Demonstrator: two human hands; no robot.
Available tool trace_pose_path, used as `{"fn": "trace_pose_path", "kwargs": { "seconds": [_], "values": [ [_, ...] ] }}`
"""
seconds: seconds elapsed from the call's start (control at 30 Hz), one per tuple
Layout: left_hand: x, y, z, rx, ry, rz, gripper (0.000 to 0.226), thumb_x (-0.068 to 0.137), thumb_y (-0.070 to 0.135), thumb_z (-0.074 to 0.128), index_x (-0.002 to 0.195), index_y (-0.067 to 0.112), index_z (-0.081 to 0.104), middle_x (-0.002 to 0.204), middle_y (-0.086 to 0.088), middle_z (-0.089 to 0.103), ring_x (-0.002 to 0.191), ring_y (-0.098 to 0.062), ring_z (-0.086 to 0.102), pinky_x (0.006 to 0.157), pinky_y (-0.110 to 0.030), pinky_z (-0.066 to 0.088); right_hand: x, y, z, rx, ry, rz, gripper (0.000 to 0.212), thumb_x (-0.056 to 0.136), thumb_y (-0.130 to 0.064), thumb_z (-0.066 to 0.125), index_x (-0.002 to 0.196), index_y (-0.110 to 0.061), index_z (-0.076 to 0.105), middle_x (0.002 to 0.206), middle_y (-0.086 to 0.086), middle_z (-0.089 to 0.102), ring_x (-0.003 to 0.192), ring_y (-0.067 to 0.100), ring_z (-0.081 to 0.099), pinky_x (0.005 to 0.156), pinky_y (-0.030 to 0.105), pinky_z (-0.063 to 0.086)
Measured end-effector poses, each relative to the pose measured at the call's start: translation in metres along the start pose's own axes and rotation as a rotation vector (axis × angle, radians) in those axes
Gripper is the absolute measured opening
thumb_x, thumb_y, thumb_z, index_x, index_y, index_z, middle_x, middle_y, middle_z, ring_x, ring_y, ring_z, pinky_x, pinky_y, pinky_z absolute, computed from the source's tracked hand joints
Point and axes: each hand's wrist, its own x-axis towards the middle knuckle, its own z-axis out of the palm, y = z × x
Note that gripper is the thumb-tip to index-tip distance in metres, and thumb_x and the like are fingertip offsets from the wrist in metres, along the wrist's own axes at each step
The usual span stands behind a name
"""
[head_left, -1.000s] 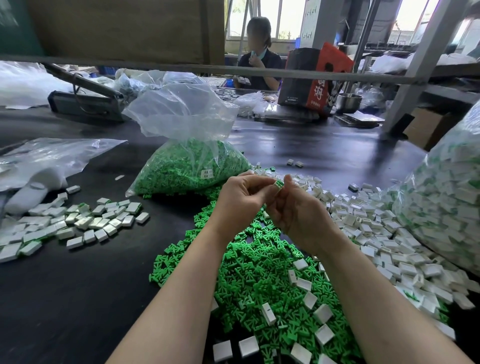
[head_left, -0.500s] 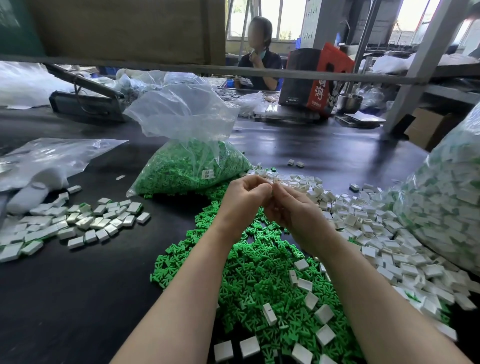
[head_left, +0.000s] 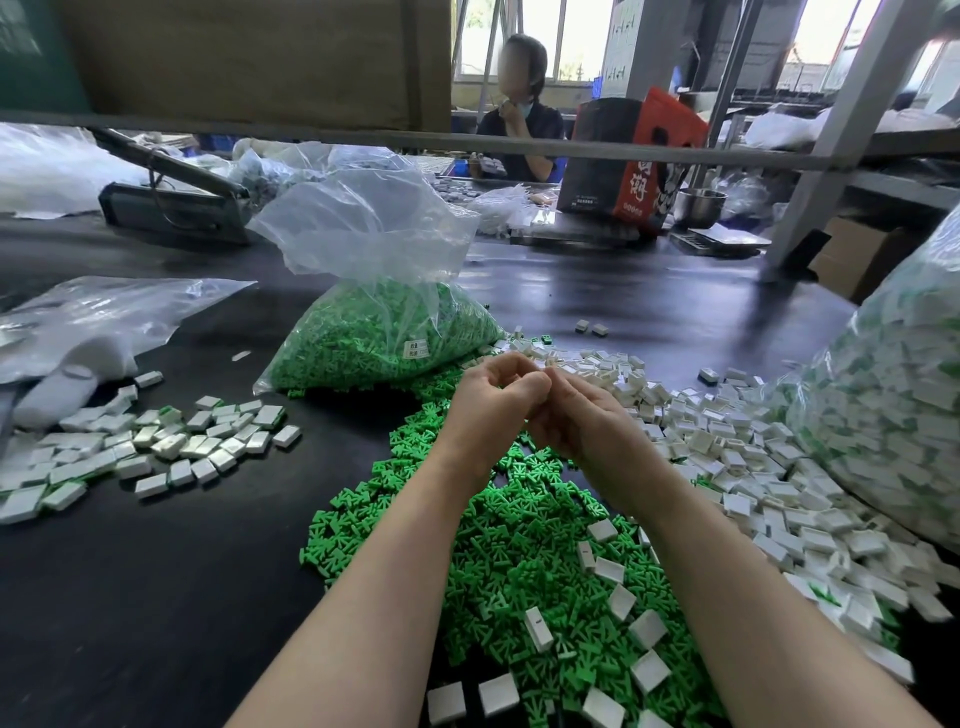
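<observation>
Left hand and right hand meet, fingers curled; contents hidden, grip cannot be told. Risk: a slipped piece falls into the green plastic T-shaped clips directly beneath, unrecoverable.

Visible body: 2 forearms and 2 hands, seen from the head camera. The left forearm and right forearm are bare along their full visible length, each tapering to the wrist. The left hand and right hand are bare as well, with knuckles and finger creases plainly visible.
</observation>
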Motion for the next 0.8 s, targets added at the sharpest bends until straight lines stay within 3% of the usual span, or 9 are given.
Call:
{"fn": "trace_pose_path", "kwargs": {
  "seconds": [0.1, 0.23, 0.37, 0.57, 0.8],
  "values": [
    [0.001, -0.002, 0.002, -0.008, 0.02, -0.009, 0.017, 0.088, -0.003, 0.051, 0.074, 0.004, 0.056, 0.055, -0.005, 0.05, 0.052, -0.021, 0.05, 0.051, -0.028, 0.046, 0.0, 0.002, -0.002, 0.048, -0.006, 0.01, 0.044, 0.095, -0.043, 0.054, 0.108, -0.002, 0.062, 0.066, -0.01, 0.057, 0.057, 0.005, 0.049, 0.052, 0.015, 0.04],
    [0.001, -0.004, 0.004, -0.014, 0.02, -0.016, 0.008, 0.078, 0.011, 0.056, 0.071, 0.008, 0.057, 0.06, -0.007, 0.049, 0.06, -0.024, 0.048, 0.059, -0.036, 0.044, 0.0, 0.003, -0.003, 0.094, -0.013, 0.015, 0.03, 0.097, -0.035, 0.054, 0.103, -0.009, 0.067, 0.065, -0.011, 0.057, 0.056, 0.003, 0.049, 0.053, 0.013, 0.042],
    [0.001, -0.006, 0.005, -0.003, 0.03, -0.03, 0.013, 0.071, 0.02, 0.056, 0.072, 0.007, 0.056, 0.065, -0.012, 0.049, 0.063, -0.027, 0.047, 0.062, -0.041, 0.042, 0.0, 0.003, -0.002, 0.076, -0.004, 0.02, 0.028, 0.096, -0.035, 0.054, 0.097, -0.01, 0.065, 0.063, -0.012, 0.056, 0.053, 0.002, 0.047, 0.05, 0.012, 0.039],
    [0.001, -0.009, 0.004, 0.02, 0.027, -0.035, 0.012, 0.07, 0.022, 0.056, 0.071, 0.01, 0.055, 0.067, -0.011, 0.051, 0.063, -0.023, 0.049, 0.059, -0.032, 0.044, -0.001, 0.002, -0.003, 0.019, -0.005, 0.037, 0.04, 0.096, -0.037, 0.053, 0.104, 0.002, 0.061, 0.064, -0.012, 0.055, 0.056, 0.004, 0.045, 0.053, 0.016, 0.038],
    [0.001, -0.012, 0.003, 0.014, 0.012, -0.031, 0.009, 0.073, 0.018, 0.056, 0.071, 0.01, 0.056, 0.062, -0.01, 0.053, 0.058, -0.021, 0.052, 0.053, -0.026, 0.045, -0.003, 0.0, -0.003, -0.012, -0.014, 0.05, 0.035, 0.102, -0.03, 0.048, 0.104, 0.004, 0.059, 0.062, -0.014, 0.055, 0.054, 0.002, 0.045, 0.052, 0.013, 0.038]
  ]
}}
